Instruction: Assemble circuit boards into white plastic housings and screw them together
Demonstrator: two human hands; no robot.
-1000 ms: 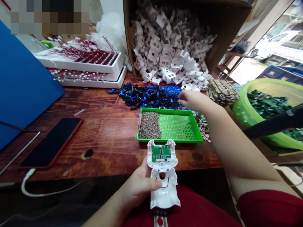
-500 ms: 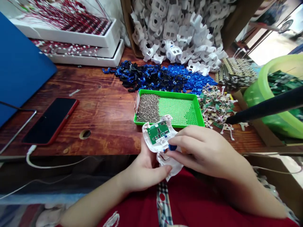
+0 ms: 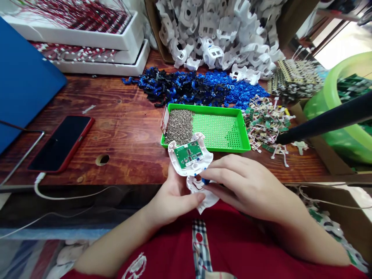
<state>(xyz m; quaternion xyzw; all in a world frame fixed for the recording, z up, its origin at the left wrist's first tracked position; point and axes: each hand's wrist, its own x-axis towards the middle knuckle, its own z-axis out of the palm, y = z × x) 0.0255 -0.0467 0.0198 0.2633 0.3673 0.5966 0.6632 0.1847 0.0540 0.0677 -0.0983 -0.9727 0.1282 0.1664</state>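
Observation:
My left hand [image 3: 178, 199] grips a white plastic housing [image 3: 189, 170] from below and the left, its thumb over a second white shell piece [image 3: 207, 198] nearer to me. A green circuit board [image 3: 189, 154] lies inside the upper housing. My right hand [image 3: 241, 184] pinches a small blue plastic part [image 3: 205, 181] at the lower right edge of the housing, where the two white pieces meet. Its fingertips partly cover the blue part. Just beyond the housing stands a green tray [image 3: 245, 131], with small metal screws [image 3: 178, 126] heaped in its left side.
Behind the tray lie piles of blue and black plastic parts [image 3: 186, 87], backed by a box of white shells [image 3: 212, 31]. Small wired boards [image 3: 267, 124] and a green tub [image 3: 322, 112] are at right, crossed by a black bar [image 3: 325, 120]. A charging phone [image 3: 62, 143] lies left.
My right fingers have brought the blue part slightly down, from over the housing to its lower edge. The housing sits a little higher and further left in view.

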